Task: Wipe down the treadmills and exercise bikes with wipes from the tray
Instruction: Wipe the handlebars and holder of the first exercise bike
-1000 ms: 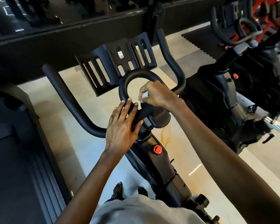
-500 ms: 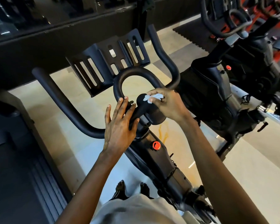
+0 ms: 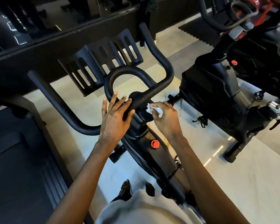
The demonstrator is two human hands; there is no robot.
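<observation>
A black exercise bike stands right in front of me, its handlebar [image 3: 58, 101] curving out to both sides around a central loop. My left hand [image 3: 116, 118] rests on the loop's lower left part, fingers straight and spread. My right hand [image 3: 166, 118] pinches a crumpled white wipe [image 3: 153, 109] and holds it against the right side of the handlebar stem, just below the round hub. A red knob [image 3: 155, 144] sits on the frame below the stem. A slotted black tablet holder [image 3: 102, 62] rises behind the loop.
A treadmill deck [image 3: 18, 159] lies at my left. A second black exercise bike [image 3: 225, 88] stands to the right, with a pale floor [image 3: 249, 183] strip between the two. A dark wall ledge [image 3: 55, 42] runs along the back. My feet show beside the bike frame.
My right hand has slid the wipe from the top of the hub down to the stem's right side. My left hand stays on the loop. The view has shifted slightly left and down.
</observation>
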